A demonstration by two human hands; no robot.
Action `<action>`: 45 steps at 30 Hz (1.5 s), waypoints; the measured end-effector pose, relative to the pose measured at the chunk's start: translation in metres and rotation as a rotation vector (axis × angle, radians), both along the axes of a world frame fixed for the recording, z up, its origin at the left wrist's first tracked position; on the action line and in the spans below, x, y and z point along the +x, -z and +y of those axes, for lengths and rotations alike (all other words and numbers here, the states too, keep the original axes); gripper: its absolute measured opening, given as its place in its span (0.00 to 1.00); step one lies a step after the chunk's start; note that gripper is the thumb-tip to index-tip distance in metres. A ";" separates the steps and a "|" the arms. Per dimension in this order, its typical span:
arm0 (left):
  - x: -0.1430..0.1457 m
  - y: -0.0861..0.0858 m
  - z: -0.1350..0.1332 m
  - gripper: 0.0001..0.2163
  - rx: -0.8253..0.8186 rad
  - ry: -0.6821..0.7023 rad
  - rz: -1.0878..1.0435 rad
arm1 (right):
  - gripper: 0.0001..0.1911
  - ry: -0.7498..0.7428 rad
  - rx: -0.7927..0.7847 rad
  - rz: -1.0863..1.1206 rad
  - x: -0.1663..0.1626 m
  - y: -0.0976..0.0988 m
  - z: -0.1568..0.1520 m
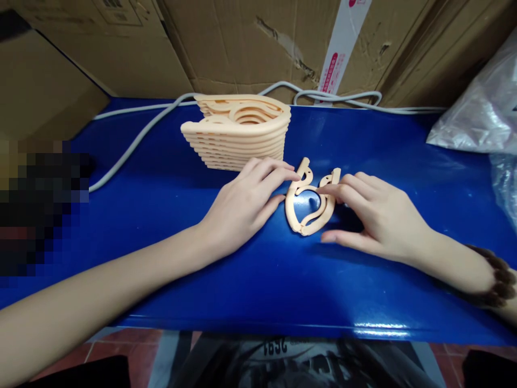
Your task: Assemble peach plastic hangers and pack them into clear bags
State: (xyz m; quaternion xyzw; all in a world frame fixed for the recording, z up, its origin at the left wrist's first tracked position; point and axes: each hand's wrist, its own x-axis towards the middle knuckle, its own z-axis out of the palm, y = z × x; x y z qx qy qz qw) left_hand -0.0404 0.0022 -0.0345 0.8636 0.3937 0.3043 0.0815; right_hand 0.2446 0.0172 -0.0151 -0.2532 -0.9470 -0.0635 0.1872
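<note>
In the head view, 1 flat peach plastic piece (291, 209), a curved loop with 2 hooked ends, lay on the blue table (262, 285) between the fingertips of both hands. The left hand (246, 203) rested palm down with its fingers stretched out and slightly spread. Its fingertips touched the piece's left edge and its thumb lay just beside the lower left curve, gripping nothing. The right hand (379, 215) was also spread loosely. Its forefinger tip pressed on the piece's upper right arm and its thumb lay flat on the table just below the loop, so neither hand closed around the piece. Just beyond the left fingertips stood a stack of similar peach pieces (238, 134), near the piece but apart from it. A white cable (133, 144) ran behind the stack, well beyond the fingers. Cardboard boxes (242, 43) lined the back, and their contents could not be seen. Far to the right of the right fingers lay a clear plastic bag (480, 108), and what it held could not be told. A dark hair tie (497, 280) circled the right wrist.
</note>
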 end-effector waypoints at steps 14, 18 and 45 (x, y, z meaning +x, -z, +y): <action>-0.004 0.002 0.009 0.22 -0.006 0.152 -0.019 | 0.35 -0.115 -0.022 -0.078 0.002 -0.005 -0.010; -0.003 0.004 0.009 0.35 -0.043 0.210 -0.012 | 0.31 -0.214 -0.110 -0.048 0.001 -0.005 -0.011; -0.020 -0.050 0.006 0.31 0.408 0.109 0.118 | 0.12 0.321 -0.824 0.685 0.022 0.000 0.041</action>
